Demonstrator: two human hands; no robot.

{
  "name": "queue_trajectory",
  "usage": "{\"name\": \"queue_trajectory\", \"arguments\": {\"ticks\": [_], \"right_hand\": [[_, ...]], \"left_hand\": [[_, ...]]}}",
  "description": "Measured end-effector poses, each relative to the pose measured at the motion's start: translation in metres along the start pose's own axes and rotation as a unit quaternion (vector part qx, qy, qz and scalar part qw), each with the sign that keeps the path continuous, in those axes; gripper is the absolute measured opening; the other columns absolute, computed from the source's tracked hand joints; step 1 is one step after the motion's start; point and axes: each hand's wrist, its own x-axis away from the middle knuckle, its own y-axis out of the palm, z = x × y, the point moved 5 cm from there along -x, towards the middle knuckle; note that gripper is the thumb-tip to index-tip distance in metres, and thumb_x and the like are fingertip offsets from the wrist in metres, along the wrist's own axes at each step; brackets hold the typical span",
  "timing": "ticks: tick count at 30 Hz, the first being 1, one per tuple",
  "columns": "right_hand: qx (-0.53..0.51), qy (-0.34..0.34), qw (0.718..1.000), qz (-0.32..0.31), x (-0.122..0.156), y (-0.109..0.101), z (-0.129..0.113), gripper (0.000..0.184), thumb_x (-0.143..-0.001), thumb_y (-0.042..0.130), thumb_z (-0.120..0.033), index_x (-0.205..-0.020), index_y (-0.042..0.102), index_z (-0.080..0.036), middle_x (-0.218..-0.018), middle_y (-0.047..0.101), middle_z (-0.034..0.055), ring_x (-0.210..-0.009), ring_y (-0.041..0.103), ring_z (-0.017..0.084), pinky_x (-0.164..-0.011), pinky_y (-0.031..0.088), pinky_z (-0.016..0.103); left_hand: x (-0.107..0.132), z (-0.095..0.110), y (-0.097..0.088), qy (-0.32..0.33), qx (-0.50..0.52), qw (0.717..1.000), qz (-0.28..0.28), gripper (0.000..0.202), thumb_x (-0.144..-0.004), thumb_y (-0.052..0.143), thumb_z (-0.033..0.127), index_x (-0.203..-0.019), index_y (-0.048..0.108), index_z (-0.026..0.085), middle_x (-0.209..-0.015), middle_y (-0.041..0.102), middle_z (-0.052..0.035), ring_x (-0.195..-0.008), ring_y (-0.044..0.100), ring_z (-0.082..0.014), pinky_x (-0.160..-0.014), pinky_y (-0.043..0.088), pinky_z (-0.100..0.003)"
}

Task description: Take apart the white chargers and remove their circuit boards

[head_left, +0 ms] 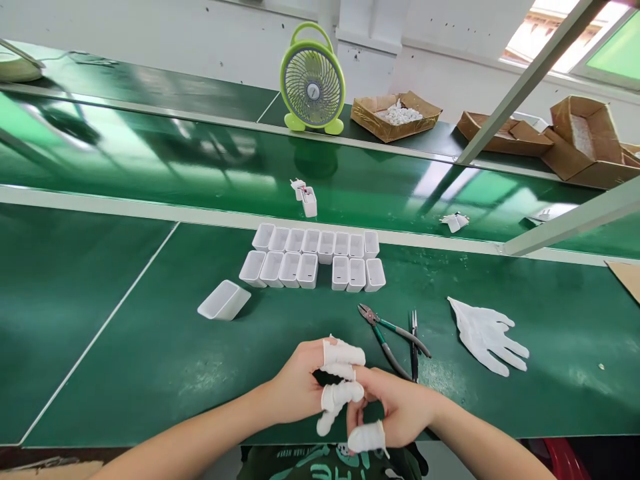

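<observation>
My left hand point(303, 373) wears white finger cots on several fingers. Its cotted fingers and thumb are closed around the tip of my right index finger, where a white finger cot point(345, 371) shows. My right hand point(395, 403) has its index finger stretched toward the left hand and a cot on its thumb point(367, 437), which stands apart. Its other fingers are bent and partly hidden. Just beyond the hands lie green-handled diagonal cutters point(383, 330), spread apart, and dark tweezers or a similar slim tool point(415, 340).
Two rows of small white plastic housings point(300, 257) stand ahead, with one housing point(225, 300) tipped over at left. A white glove point(487, 333) lies at right. Wired white parts point(305, 197) sit behind the rail. The back shelf carries a green fan point(313, 83) and cardboard boxes point(367, 120).
</observation>
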Motion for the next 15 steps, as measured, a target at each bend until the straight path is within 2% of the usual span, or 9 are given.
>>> {"name": "queue_trajectory", "arguments": {"ticks": [2, 4, 6, 8, 11, 15], "right_hand": [[-0.030, -0.034, 0.999, 0.018, 0.004, -0.007, -0.005, 0.086, -0.090, 0.075, -0.048, -0.158, 0.030, -0.019, -0.084, 0.069, 0.0034, -0.071, 0.067, 0.014, -0.070, 0.055, 0.027], [-0.051, -0.092, 0.992, 0.063, 0.009, -0.019, -0.012, 0.086, -0.094, 0.073, -0.044, -0.161, 0.023, -0.025, -0.090, 0.070, 0.0046, -0.078, 0.068, 0.015, -0.071, 0.053, 0.028], [-0.063, -0.143, 0.982, 0.103, 0.015, -0.029, -0.017, 0.087, -0.094, 0.074, -0.041, -0.162, 0.021, -0.029, -0.098, 0.070, 0.0056, -0.084, 0.069, 0.017, -0.072, 0.052, 0.029], [-0.072, -0.163, 0.977, 0.114, 0.019, -0.032, -0.019, 0.088, -0.094, 0.073, -0.039, -0.163, 0.019, -0.032, -0.101, 0.069, 0.0060, -0.087, 0.068, 0.017, -0.072, 0.051, 0.030], [-0.064, -0.157, 0.980, 0.101, 0.019, -0.030, -0.019, 0.090, -0.095, 0.073, -0.038, -0.164, 0.016, -0.031, -0.099, 0.069, 0.0052, -0.088, 0.068, 0.018, -0.074, 0.051, 0.032], [-0.047, -0.151, 0.985, 0.066, 0.016, -0.022, -0.020, 0.091, -0.094, 0.073, -0.039, -0.164, 0.015, -0.029, -0.099, 0.068, 0.0055, -0.086, 0.068, 0.017, -0.074, 0.051, 0.032]], "left_hand": [[0.000, -0.006, -0.005, -0.048, 0.042, 0.997, 0.033, 0.043, -0.087, 0.080, 0.035, -0.126, 0.070, 0.021, -0.096, 0.080, -0.0092, -0.086, 0.076, -0.0215, -0.081, 0.063, -0.032], [0.001, -0.013, -0.011, -0.095, 0.090, 0.989, 0.074, 0.050, -0.089, 0.077, 0.036, -0.135, 0.064, 0.021, -0.102, 0.079, -0.0107, -0.090, 0.076, -0.0223, -0.084, 0.063, -0.035], [0.002, -0.017, -0.014, -0.110, 0.105, 0.984, 0.093, 0.043, -0.089, 0.076, 0.036, -0.129, 0.068, 0.022, -0.101, 0.079, -0.0096, -0.086, 0.076, -0.0203, -0.083, 0.064, -0.033], [0.002, -0.018, -0.014, -0.103, 0.091, 0.986, 0.092, 0.030, -0.089, 0.077, 0.034, -0.116, 0.074, 0.022, -0.094, 0.079, -0.0075, -0.081, 0.075, -0.0183, -0.079, 0.063, -0.030], [0.002, -0.018, -0.013, -0.099, 0.067, 0.989, 0.090, 0.022, -0.090, 0.074, 0.031, -0.109, 0.078, 0.021, -0.084, 0.078, -0.0055, -0.073, 0.072, -0.0163, -0.071, 0.061, -0.027], [0.000, -0.012, -0.008, -0.095, 0.034, 0.993, 0.067, 0.021, -0.088, 0.073, 0.027, -0.107, 0.080, 0.020, -0.082, 0.080, -0.0060, -0.069, 0.070, -0.0166, -0.068, 0.059, -0.027]]}}
